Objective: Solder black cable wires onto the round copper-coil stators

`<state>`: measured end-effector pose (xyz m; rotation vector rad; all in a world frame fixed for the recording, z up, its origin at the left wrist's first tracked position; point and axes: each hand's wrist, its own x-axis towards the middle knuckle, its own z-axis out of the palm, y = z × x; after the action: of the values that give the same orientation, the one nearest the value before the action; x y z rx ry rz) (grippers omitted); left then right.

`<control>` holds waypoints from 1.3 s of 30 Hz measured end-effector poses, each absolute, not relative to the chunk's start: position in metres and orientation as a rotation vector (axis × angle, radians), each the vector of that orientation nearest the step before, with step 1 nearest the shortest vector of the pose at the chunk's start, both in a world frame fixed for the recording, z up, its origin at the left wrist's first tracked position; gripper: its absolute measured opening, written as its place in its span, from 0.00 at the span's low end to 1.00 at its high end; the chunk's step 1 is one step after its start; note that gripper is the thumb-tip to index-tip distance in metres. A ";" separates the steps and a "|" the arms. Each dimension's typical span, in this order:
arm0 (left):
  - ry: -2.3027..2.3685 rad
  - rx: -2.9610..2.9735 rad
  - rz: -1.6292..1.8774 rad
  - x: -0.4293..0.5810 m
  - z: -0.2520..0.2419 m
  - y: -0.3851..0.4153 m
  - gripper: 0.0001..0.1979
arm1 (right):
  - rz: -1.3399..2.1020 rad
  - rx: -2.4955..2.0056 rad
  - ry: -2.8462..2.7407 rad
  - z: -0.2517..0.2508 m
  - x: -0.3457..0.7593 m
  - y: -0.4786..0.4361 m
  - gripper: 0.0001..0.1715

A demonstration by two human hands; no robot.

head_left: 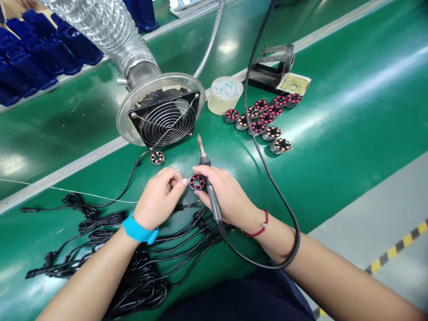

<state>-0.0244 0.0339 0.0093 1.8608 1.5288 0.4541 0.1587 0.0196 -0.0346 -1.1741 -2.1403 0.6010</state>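
My right hand (224, 191) is closed around a soldering iron (212, 198), its tip pointing away from me. Thumb and fingers of the same hand also hold a small round motor stator (197, 182) with red windings. My left hand (163, 191) is closed, its thumb tip beside the stator. A thin solder wire (93, 194) runs in from the left and disappears at the left hand; its end is hidden. Below the hands lie black cables (180, 234) with connectors. Another stator (157, 157), with copper windings and a cable attached, sits beyond the left hand.
A fume extractor fan (167, 120) on a ribbed duct (103, 31) stands ahead. Several stators (265, 118) lie in a group at the right, near a tape roll (225, 94) and an iron stand (274, 67). The iron's cord (264, 160) loops over my right forearm. Blue housings (30, 58) stand at the back left.
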 end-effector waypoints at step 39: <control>1.389 2.073 0.469 -0.028 0.009 0.039 0.08 | 0.629 -1.205 -2.204 -0.033 0.164 0.024 0.24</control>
<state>-0.0276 0.0385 0.0088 2.0731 1.3890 0.4694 0.1643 0.0240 -0.0332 -1.2051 -2.2041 0.6287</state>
